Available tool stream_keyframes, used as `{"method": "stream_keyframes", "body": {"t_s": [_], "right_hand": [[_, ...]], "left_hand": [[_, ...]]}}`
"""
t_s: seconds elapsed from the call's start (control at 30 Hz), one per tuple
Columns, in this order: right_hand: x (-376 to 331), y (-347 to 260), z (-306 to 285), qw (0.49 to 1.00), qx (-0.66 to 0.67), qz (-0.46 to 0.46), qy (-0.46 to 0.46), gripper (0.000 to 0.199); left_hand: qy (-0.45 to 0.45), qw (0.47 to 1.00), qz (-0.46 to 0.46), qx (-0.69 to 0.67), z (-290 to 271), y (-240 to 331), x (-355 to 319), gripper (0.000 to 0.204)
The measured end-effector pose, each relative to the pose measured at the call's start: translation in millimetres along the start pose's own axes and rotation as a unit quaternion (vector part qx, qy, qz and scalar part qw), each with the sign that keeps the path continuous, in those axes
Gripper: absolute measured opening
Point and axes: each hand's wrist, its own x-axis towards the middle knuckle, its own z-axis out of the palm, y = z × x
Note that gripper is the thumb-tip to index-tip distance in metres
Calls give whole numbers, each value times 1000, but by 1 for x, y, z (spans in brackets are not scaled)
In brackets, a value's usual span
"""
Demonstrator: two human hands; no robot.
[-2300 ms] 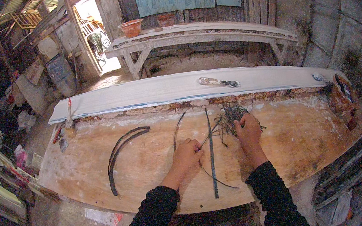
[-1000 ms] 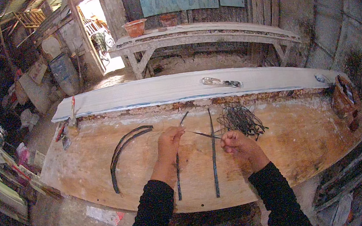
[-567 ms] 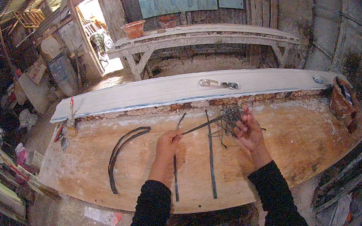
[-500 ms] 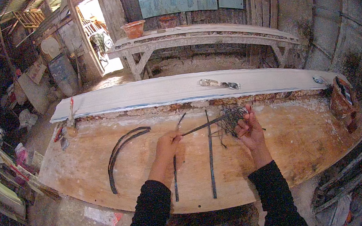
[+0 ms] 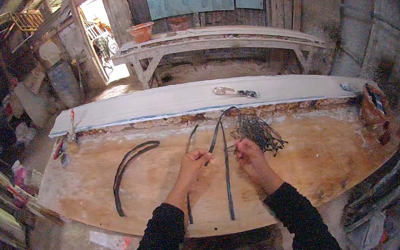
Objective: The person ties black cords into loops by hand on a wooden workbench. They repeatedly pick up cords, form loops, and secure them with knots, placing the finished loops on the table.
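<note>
My left hand pinches a flat black strip, which rises from the fingertips, bends over near the white board and drops toward a tangled bundle of thin black strips. Beside that bundle my right hand is closed, fingertips pressed together; whatever is in them is too small to make out. On the wooden board lie a straight black strip between the hands, another strip partly hidden beneath my left hand, and a pair of curved black strips farther left.
A long white board runs along the far edge of the wooden board, bearing a plaster-smeared tool. A brush rests at the left, a reddish container at the right. Behind stands a bench with reddish bowls.
The bundle has left my right hand and lies on the board. My right hand has moved left, closer to my left hand. The strip from my left hand now arches upward.
</note>
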Motion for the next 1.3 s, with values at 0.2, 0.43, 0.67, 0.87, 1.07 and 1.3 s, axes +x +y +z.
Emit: {"method": "stream_keyframes", "body": {"t_s": [0.2, 0.43, 0.67, 0.87, 1.07, 1.3], "right_hand": [[-24, -3, 50, 988, -148, 52, 2, 9], [-11, 19, 28, 988, -152, 9, -39, 9], [-10, 23, 25, 987, -157, 21, -41, 10], [-6, 24, 16, 975, -221, 5, -27, 10], [-7, 26, 23, 980, -198, -2, -10, 10], [-7, 26, 23, 936, -344, -73, -20, 9]], "left_hand": [[-38, 998, -9, -50, 9, -20, -2, 14], [-47, 996, -33, -61, 15, -20, -3, 15], [-56, 986, -93, -129, 15, -23, -1, 8], [-96, 981, -41, -163, 13, -28, 3, 18], [-120, 975, -35, -184, 8, -30, 3, 22], [-102, 987, -39, -118, 11, -14, -1, 19]]}}
